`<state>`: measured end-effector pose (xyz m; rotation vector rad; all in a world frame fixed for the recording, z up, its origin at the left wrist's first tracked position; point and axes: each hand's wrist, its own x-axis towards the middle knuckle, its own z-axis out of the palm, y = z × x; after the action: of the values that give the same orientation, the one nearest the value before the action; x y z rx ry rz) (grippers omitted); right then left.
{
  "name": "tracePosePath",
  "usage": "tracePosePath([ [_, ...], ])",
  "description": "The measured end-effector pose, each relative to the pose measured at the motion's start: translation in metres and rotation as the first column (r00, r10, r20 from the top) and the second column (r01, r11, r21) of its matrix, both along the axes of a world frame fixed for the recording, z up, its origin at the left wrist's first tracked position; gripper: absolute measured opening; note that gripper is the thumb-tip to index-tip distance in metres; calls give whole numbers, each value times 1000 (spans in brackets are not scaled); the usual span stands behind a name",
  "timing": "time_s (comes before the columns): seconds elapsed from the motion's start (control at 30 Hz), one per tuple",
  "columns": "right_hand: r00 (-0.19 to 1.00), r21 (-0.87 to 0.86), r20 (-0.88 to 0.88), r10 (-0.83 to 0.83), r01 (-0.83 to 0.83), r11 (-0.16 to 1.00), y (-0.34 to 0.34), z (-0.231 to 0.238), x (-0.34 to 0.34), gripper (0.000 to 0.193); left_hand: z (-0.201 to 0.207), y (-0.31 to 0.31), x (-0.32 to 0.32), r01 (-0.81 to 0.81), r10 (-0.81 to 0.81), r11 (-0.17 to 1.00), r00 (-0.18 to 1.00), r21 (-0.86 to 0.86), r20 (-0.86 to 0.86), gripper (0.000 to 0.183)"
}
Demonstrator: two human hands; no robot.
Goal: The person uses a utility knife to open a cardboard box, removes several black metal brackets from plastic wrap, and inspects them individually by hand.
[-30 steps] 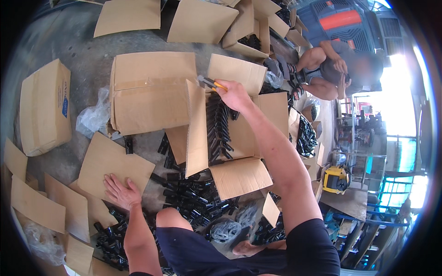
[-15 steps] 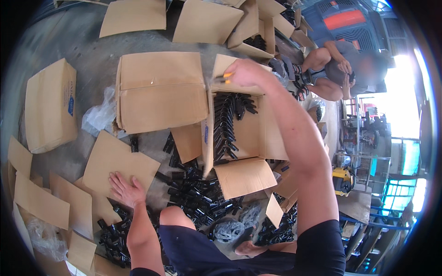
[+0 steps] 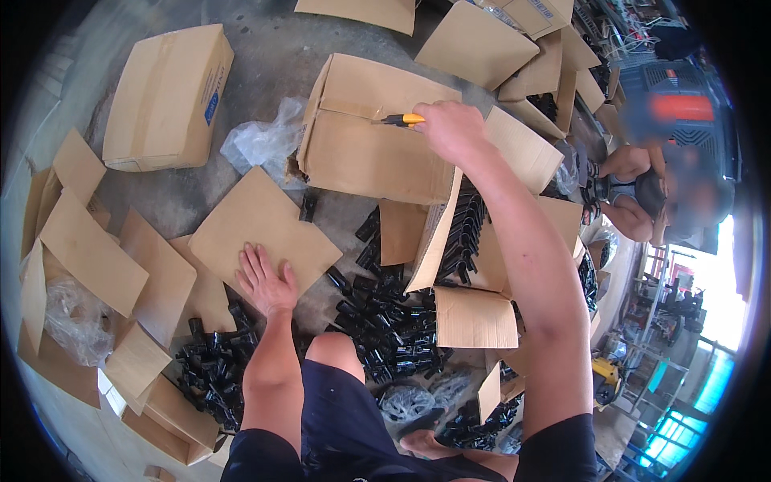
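In my right hand [image 3: 452, 132] is a yellow and black utility knife [image 3: 403, 120], pointing left over the top of a closed cardboard box [image 3: 377, 161]. The knife's tip is near the seam across that top; whether it touches the cardboard I cannot tell. My left hand [image 3: 267, 281] lies flat with fingers spread on a cardboard flap [image 3: 233, 217] to the left. Just right of the closed box stands an open carton with black plastic parts [image 3: 462, 233] lined up inside, partly hidden by my right forearm.
Many loose black parts [image 3: 393, 321] lie in a heap before my knees. A taped box [image 3: 165, 96] stands at the far left, with crumpled clear plastic [image 3: 261, 145] beside it. Open cartons [image 3: 96, 249] fill the left side. Another person [image 3: 634, 185] sits at the right.
My view has turned, so the scene sits farther right. My right hand, with the knife, has moved left from above the open carton to over the closed box. My left hand stays on the flap.
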<state>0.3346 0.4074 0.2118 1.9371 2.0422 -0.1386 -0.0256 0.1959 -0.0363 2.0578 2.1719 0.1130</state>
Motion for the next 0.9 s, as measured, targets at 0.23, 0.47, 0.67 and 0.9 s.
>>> tracePosePath([
  [0.23, 965, -52, 186, 183, -176, 983, -19, -15, -34, 26, 2, -1, -2, -19, 19, 1000, 999, -21, 32, 78],
  [0.47, 945, 103, 270, 184, -218, 970, -35, -49, -30, 28, -1, 1, -1, -18, 20, 999, 998, -38, 59, 78],
  [0.67, 941, 180, 339, 2, -67, 981, 17, 44, -2, 28, 3, 2, -1, -21, 23, 999, 998, -34, 58, 76],
  [0.9, 934, 289, 264, -242, 163, 943, 73, 30, 22, 24, -1, 0, -2, -21, 23, 999, 997, -30, 67, 77],
])
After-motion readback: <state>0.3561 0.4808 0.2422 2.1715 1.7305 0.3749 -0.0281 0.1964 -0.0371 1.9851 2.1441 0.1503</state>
